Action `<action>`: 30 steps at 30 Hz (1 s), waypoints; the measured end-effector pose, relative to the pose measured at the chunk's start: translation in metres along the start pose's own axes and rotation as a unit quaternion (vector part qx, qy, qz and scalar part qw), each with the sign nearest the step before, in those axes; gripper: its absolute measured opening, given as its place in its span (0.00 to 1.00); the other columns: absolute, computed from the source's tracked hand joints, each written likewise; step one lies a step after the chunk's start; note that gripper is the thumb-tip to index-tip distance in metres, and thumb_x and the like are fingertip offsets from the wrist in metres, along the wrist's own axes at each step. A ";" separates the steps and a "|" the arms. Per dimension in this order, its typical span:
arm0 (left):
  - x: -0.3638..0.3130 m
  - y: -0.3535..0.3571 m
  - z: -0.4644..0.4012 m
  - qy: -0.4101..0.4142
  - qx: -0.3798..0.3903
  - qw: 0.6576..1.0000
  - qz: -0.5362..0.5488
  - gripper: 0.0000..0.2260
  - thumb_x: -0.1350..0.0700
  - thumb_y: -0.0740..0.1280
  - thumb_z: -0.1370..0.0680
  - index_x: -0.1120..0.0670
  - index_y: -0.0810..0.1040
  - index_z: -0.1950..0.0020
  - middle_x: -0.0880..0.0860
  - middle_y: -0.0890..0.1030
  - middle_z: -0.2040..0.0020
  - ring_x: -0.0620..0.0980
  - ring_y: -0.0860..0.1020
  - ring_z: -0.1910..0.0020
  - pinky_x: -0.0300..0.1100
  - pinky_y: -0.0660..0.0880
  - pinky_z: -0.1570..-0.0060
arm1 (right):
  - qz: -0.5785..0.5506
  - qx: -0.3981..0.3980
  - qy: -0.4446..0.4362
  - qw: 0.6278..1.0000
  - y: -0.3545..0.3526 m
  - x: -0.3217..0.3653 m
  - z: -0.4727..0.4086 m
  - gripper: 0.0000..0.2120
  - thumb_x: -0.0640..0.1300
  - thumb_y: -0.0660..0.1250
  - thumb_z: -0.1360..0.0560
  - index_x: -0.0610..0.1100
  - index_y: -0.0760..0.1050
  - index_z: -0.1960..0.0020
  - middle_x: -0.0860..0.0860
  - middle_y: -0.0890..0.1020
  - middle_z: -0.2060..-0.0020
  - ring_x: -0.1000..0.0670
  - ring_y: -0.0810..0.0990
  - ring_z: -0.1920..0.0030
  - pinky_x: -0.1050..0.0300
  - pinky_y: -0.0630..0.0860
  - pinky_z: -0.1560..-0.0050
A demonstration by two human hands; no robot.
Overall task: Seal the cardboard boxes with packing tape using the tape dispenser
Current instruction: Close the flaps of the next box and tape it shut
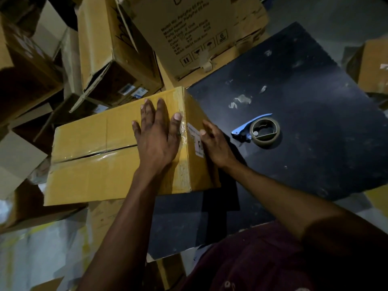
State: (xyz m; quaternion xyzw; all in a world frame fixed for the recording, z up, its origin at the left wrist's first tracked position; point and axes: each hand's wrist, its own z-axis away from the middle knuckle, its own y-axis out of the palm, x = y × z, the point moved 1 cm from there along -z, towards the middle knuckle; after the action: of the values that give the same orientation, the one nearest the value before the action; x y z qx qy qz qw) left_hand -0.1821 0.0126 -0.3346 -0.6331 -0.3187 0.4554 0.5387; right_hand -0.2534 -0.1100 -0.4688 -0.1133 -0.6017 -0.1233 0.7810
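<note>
Sealing: box [100, 152] seam taped; other boxes unknown.
Left hand [157, 135]: spread flat, pressing the top.
Right hand [216, 143]: fingers against its side.
Tape dispenser [260, 130]: idle, 3 o'clock.

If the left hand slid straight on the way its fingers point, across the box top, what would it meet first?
Probably nothing on the box itself: the left hand lies flat, fingers aimed at the far top edge. Past that edge stand stacked cartons; depth between them is unclear.
</note>
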 end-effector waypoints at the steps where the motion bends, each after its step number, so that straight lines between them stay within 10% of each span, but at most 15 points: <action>1: 0.001 0.001 0.001 0.001 -0.006 1.000 0.006 0.33 0.35 0.47 0.15 0.50 0.54 0.14 0.56 0.51 0.14 0.53 0.46 0.15 0.62 0.42 0.19 | -0.062 -0.022 0.033 0.997 -0.002 0.001 0.003 0.34 0.66 0.58 0.22 0.50 0.65 0.21 0.50 0.70 0.24 0.50 0.69 0.25 0.44 0.67 0.25; 6: 0.005 0.004 -0.002 0.002 -0.013 1.000 0.003 0.30 0.38 0.47 0.14 0.50 0.56 0.15 0.57 0.53 0.15 0.55 0.48 0.15 0.63 0.44 0.20 | -0.077 -0.020 -0.018 0.997 0.017 0.054 0.003 0.37 0.74 0.56 0.24 0.62 0.55 0.19 0.53 0.61 0.20 0.51 0.60 0.21 0.43 0.59 0.22; 14: 0.011 -0.009 -0.009 -0.020 -0.054 0.994 0.093 0.25 0.38 0.53 0.14 0.47 0.71 0.22 0.54 0.65 0.18 0.52 0.61 0.18 0.64 0.59 0.22 | 0.053 -0.104 -0.101 0.988 0.004 0.018 0.023 0.34 0.68 0.49 0.18 0.49 0.61 0.19 0.49 0.67 0.22 0.52 0.64 0.23 0.43 0.65 0.24; 21: 0.035 -0.010 0.005 0.065 0.054 0.996 0.009 0.30 0.35 0.49 0.16 0.41 0.52 0.15 0.49 0.48 0.14 0.50 0.44 0.15 0.63 0.41 0.21 | 0.066 -0.020 -0.113 0.991 0.015 0.073 0.006 0.44 0.70 0.61 0.24 0.52 0.49 0.16 0.52 0.56 0.18 0.53 0.54 0.19 0.50 0.56 0.21; 27: 0.120 -0.046 0.024 -0.131 -0.029 0.989 0.063 0.34 0.32 0.49 0.16 0.48 0.53 0.14 0.55 0.55 0.15 0.56 0.51 0.16 0.62 0.47 0.19 | 0.103 0.056 -0.080 0.990 0.001 0.075 -0.014 0.48 0.76 0.66 0.29 0.57 0.53 0.17 0.54 0.67 0.22 0.51 0.67 0.23 0.44 0.69 0.26; 30: 0.157 -0.064 0.031 -0.143 0.014 0.989 0.024 0.38 0.29 0.45 0.20 0.48 0.58 0.16 0.57 0.55 0.15 0.57 0.50 0.16 0.65 0.46 0.20 | 0.097 0.092 -0.093 0.987 -0.014 0.093 -0.023 0.35 0.67 0.69 0.24 0.60 0.64 0.22 0.59 0.78 0.32 0.60 0.78 0.35 0.56 0.76 0.34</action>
State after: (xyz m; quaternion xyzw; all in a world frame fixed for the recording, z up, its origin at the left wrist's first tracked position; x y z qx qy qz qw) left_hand -0.1452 0.1789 -0.3092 -0.5616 -0.3708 0.5586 0.4849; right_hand -0.2141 -0.1357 -0.3845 -0.1093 -0.6667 0.0200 0.7370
